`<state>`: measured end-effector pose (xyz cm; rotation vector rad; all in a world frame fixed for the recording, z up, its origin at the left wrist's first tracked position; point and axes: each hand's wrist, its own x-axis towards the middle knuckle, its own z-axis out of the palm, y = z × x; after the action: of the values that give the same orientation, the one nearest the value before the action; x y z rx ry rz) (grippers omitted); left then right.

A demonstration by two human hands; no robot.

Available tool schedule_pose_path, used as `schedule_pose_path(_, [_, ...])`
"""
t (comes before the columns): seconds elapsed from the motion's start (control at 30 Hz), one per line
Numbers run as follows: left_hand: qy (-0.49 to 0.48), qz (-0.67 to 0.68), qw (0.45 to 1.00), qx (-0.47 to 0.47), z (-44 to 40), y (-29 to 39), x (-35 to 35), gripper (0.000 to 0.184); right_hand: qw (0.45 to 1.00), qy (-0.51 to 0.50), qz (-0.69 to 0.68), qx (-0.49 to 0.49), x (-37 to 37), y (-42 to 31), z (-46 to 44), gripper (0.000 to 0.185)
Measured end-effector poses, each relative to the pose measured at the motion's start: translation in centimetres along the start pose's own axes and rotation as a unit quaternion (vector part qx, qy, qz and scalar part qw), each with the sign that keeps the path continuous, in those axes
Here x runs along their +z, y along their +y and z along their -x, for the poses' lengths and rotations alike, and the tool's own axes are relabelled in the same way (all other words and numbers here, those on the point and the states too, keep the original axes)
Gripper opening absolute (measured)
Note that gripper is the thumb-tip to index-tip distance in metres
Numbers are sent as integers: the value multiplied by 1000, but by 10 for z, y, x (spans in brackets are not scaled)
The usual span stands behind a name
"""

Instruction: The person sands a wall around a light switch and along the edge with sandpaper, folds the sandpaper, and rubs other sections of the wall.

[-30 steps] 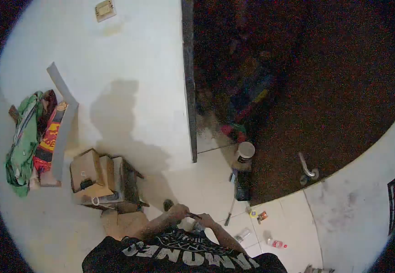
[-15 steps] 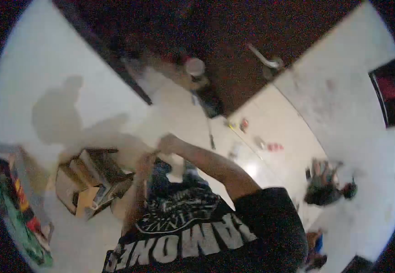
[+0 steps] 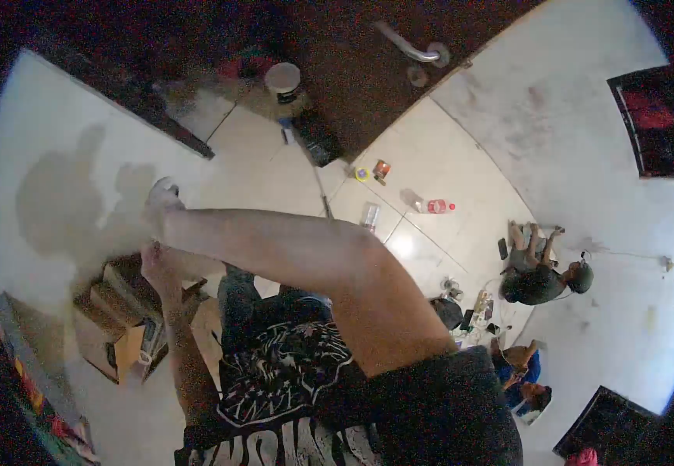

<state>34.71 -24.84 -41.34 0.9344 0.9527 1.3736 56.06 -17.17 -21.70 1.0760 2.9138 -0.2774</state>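
Note:
My right arm reaches across my chest to the left, its elbow bent. At its end my right hand (image 3: pixel 168 220) is closed near the white wall, around a small pale thing (image 3: pixel 165 189) too blurred to name. My left hand (image 3: pixel 158 268) is raised just below the right one, close to it or touching; its fingers are smeared, and I cannot see whether it holds anything. Behind my left forearm stands an open cardboard box (image 3: pixel 123 349) with its flaps up. Shadows of my head and hands fall on the wall (image 3: pixel 50 272).
A dark door with a metal lever handle (image 3: pixel 411 46) is at the top. A bucket (image 3: pixel 283 78), a bottle with a red label (image 3: pixel 439 206) and a yellow round container (image 3: pixel 363 174) are on the tiled floor. Two people (image 3: pixel 543 276) sit along the right wall.
Both my hands have moved left, from in front of my chest to near the wall above the cardboard box. My right arm is stretched farther across. The view has shifted and sharpened.

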Motion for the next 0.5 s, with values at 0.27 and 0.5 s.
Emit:
schedule_pose_path(0.27, [72,-171,968,170,16,42,29,26,1000,1,14,-18,-47,-15,26,21])
schedule_pose_path(0.5, [119,-498,811,284,19,98,89,24,1000,-15,-16,4,-61,-22,39,20])
